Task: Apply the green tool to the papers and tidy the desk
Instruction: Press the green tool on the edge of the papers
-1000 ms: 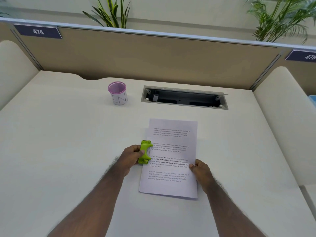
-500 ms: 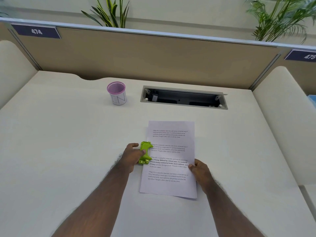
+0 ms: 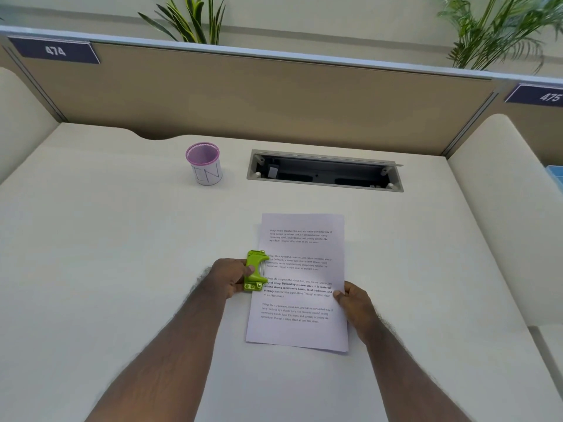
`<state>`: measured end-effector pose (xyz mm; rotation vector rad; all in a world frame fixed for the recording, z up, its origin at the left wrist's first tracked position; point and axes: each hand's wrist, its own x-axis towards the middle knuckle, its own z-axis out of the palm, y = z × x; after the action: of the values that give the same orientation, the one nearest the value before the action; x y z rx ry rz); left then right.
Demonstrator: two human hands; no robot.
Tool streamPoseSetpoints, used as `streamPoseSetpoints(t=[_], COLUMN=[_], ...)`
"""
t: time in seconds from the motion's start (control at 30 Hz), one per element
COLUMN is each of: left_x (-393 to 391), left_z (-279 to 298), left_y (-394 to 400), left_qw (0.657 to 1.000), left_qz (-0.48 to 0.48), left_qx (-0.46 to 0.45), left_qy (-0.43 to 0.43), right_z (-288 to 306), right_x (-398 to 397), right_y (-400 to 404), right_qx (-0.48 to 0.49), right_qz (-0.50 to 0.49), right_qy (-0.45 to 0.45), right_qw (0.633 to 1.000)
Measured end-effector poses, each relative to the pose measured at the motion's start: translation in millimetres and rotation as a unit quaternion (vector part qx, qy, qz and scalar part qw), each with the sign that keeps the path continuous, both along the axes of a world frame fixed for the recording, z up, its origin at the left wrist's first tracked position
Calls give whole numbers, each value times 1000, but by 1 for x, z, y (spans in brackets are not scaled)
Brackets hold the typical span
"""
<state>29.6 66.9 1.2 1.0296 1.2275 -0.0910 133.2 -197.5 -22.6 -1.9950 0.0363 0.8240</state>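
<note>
Left hand [image 3: 229, 277] closed around the green tool [image 3: 255, 271], thumb pressed on its top face, fingers wrapped behind its outer side. Right hand [image 3: 355, 303] pinching the right edge of the papers [image 3: 300, 281] between thumb and fingers, a little below mid-height, holding the stack flat and steady. Both forearms entering from the near edge of the desk [image 3: 106, 254].

Green tool seated on the left edge of the papers at about mid-height, its mouth overlapping the margin just beside the printed text; most likely a hole punch or binder, exact type not clear. Papers lying in portrait orientation near the middle of the desk, slightly toward the right, long edges running from near edge to far edge; top sheet aligned over those beneath, number of sheets not discernible.

Progress, as a judgement: tool positioned and gripped on the stack, application apparently in hand; whether the press is complete cannot be told, no holes or marks visible along the margin. Remaining: finishing the press, removing the tool, then tidying.

Further out: pink mesh cup [image 3: 204, 163] with a white label, upright toward the far edge, left of centre, well apart from both hands and apparently empty; a probable place for the tool. Open cable tray [image 3: 324, 172] recessed in the desk beside it, along the far edge. Partition panel [image 3: 259, 95] behind.
</note>
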Motion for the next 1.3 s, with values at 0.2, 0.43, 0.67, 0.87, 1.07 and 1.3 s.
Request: streamPoseSetpoints(t=[0.2,0.43,0.67,0.87,1.07,1.3], left_x=[2,6,4,-12,-28,-40], left_z=[-3,-8,-3,6,14,2], left_y=[1,-2,-3,1,14,46], left_qw=[1000,999,1000,997,990,977], left_qz=[-1,31,4,-23,-37,-56], left_qx=[-1,27,21,30,79,201], left_qy=[9,19,-12,-64,-107,-32], right_z=[1,1,4,6,9,8], right_x=[0,0,-1,0,-3,3], right_y=[0,0,2,1,-6,-36], right_qx=[3,1,5,11,22,14], right_qz=[-3,-3,-13,-19,-40,-80], right_qy=[5,3,9,25,26,16], right_qw=[1000,1000,1000,999,999,997])
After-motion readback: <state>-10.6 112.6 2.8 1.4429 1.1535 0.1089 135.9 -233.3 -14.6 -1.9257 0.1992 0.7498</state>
